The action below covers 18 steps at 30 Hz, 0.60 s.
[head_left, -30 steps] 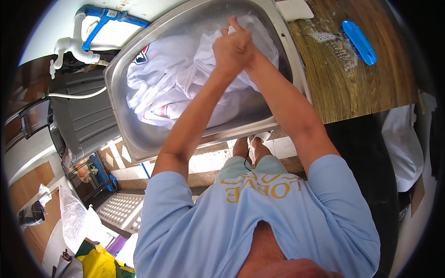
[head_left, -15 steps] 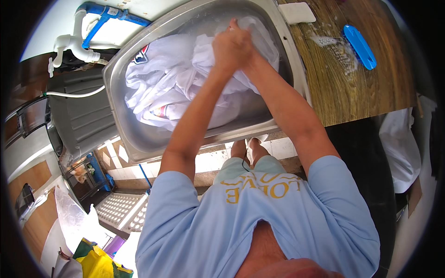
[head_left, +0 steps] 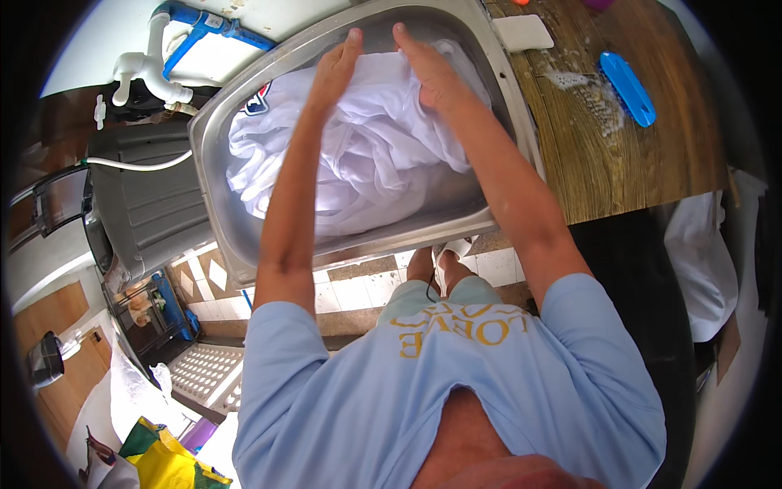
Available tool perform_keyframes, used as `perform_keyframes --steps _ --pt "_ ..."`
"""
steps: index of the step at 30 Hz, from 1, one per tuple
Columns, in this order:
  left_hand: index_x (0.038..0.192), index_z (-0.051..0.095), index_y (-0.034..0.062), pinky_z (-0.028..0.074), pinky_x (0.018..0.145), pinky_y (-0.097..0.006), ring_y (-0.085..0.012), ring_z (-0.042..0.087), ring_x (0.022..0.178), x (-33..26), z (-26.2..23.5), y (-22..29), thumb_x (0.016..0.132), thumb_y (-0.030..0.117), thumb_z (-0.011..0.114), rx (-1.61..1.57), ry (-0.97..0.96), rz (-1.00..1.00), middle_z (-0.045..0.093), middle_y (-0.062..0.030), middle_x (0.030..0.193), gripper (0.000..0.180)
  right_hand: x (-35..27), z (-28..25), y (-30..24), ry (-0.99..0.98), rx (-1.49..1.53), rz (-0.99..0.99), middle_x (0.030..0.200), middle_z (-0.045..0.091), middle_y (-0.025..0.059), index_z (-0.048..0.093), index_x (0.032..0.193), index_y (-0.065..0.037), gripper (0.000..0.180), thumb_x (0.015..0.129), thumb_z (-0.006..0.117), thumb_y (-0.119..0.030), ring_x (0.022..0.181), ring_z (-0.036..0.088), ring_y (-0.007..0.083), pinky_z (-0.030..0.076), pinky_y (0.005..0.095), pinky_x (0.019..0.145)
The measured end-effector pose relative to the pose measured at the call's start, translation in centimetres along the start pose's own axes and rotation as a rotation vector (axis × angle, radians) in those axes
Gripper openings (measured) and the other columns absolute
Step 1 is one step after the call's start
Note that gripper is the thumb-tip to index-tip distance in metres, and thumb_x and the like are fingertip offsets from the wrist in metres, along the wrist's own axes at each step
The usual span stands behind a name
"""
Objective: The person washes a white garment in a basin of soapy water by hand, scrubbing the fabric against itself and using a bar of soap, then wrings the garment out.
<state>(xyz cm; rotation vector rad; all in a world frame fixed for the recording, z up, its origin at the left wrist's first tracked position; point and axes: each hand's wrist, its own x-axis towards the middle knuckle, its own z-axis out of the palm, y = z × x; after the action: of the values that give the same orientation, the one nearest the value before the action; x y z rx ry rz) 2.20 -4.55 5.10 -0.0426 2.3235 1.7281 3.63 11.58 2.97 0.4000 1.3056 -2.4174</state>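
Observation:
A wet white garment (head_left: 366, 155) lies bunched in the metal sink basin (head_left: 213, 183), with a navy and red emblem on its left part. Toward the far side of the basin, my left hand (head_left: 334, 72) grips the cloth with its thumb pointing up and away. My right hand (head_left: 430, 77) holds the same garment a short way to the right, thumb also up. Between the two hands the fabric is spread. Most of the fingers are hidden behind the palms and cloth.
On the wooden counter (head_left: 652, 163) at the right lie a blue scrub brush (head_left: 627, 90), soap suds and a white block (head_left: 523, 33). White tap pipes (head_left: 147, 77) stand left of the basin, above a dark grey ribbed surface (head_left: 151, 187). A yellow-green bag (head_left: 167, 460) is at the lower left.
My hands were together over the cloth at the upper right of the basin; now they are apart, the left one moved leftward. The garment has shifted and spread between them.

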Motion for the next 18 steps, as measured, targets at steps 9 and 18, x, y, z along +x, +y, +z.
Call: perform_keyframes --steps 9,18 --pt "0.101 0.061 0.0054 0.051 0.074 -0.026 -0.0113 0.062 0.081 -4.8 -5.6 0.5 0.089 0.025 0.059 -0.471 -0.137 -0.020 0.064 -0.0028 0.091 0.023 -1.5 -1.9 -2.6 -0.571 -0.765 -0.101 0.073 0.054 -0.0055 0.063 0.082 -0.007 0.026 0.083 0.063 -0.033 0.073 0.048 0.0051 0.038 0.0225 0.070" --pt "0.102 0.060 0.0048 0.052 0.076 -0.030 -0.0157 0.062 0.086 -2.7 -3.4 -2.3 0.092 0.032 0.054 -0.651 0.082 0.016 0.064 -0.0070 0.096 0.030 -0.8 -3.9 -3.8 -0.432 -0.253 -0.016 0.079 0.059 -0.0051 0.063 0.084 -0.010 0.010 0.083 0.063 -0.021 0.074 0.053 0.0063 0.041 0.0227 0.070"
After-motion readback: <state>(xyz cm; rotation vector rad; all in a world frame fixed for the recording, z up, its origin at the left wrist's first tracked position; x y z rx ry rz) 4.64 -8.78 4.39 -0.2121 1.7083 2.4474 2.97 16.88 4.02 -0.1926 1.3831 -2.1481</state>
